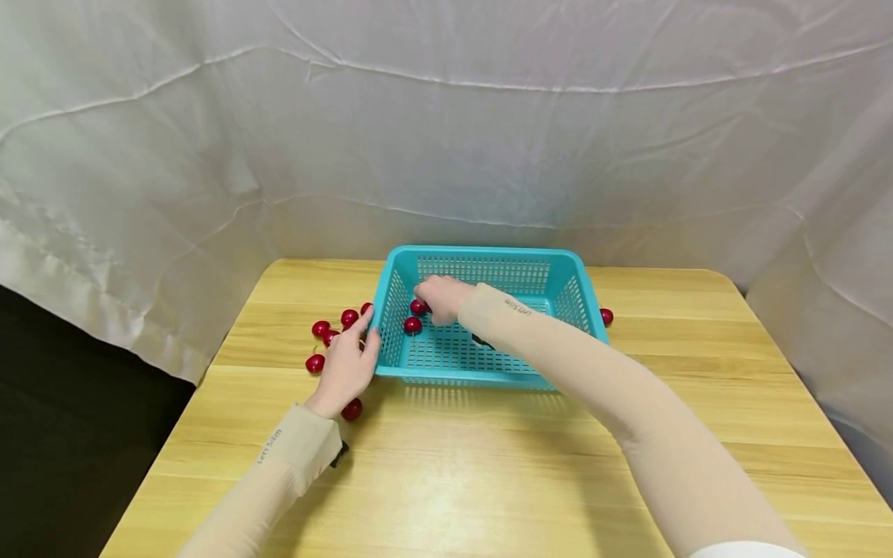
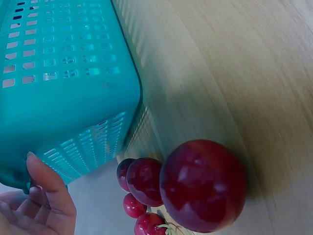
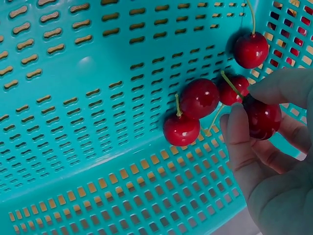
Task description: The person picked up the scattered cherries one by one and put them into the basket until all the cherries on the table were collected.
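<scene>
My right hand (image 1: 445, 297) reaches down inside the turquoise plastic basket (image 1: 481, 378). In the right wrist view, its thumb and finger pinch a dark red cherry (image 3: 264, 120) with a short green stem. Several other cherries lie on the slotted basket floor beside it, among them a stemmed cherry (image 3: 181, 130) and a separate one (image 3: 251, 50). My left hand (image 1: 346, 368) is at the basket's left rim, its thumb and extended index finger touching the edge. A large-looking cherry (image 2: 203, 186) sits on the table near that hand in the left wrist view.
Loose cherries (image 1: 321, 328) cluster left of the basket on the wooden table (image 1: 453, 473), with another cherry (image 1: 352, 409) by the left wrist. One cherry (image 1: 607, 316) lies just right of the basket. A pale curtain (image 1: 488, 155) hangs behind the table.
</scene>
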Available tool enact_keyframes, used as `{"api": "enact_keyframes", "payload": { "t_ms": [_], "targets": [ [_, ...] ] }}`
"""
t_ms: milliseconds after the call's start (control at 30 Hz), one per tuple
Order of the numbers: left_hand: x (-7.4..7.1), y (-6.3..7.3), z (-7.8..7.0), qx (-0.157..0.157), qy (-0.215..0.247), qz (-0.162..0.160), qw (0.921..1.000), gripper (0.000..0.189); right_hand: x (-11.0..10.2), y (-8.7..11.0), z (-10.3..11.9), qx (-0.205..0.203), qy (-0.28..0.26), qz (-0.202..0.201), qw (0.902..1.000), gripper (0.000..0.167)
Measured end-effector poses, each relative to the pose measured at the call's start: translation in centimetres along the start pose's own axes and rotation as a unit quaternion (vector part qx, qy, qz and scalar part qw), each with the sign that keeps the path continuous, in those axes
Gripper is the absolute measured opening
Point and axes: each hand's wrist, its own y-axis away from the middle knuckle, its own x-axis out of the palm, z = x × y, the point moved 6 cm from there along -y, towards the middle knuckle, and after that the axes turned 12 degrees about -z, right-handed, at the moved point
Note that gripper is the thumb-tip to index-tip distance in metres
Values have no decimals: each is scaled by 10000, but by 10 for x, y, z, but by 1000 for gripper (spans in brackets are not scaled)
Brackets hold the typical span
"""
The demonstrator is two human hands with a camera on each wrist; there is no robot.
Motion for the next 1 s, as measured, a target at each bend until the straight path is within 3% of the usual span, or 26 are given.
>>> {"api": "enact_keyframes", "payload": {
  "t_ms": [433,1000],
  "targets": [
    [1,0,4,-32,-19,-23,10000,55,0,1,0,36,-40,104,9999,40],
    [3,-2,2,-23,-17,24,10000,55,-13,16,-24,317,-130,159,9993,44]
  ]
}}
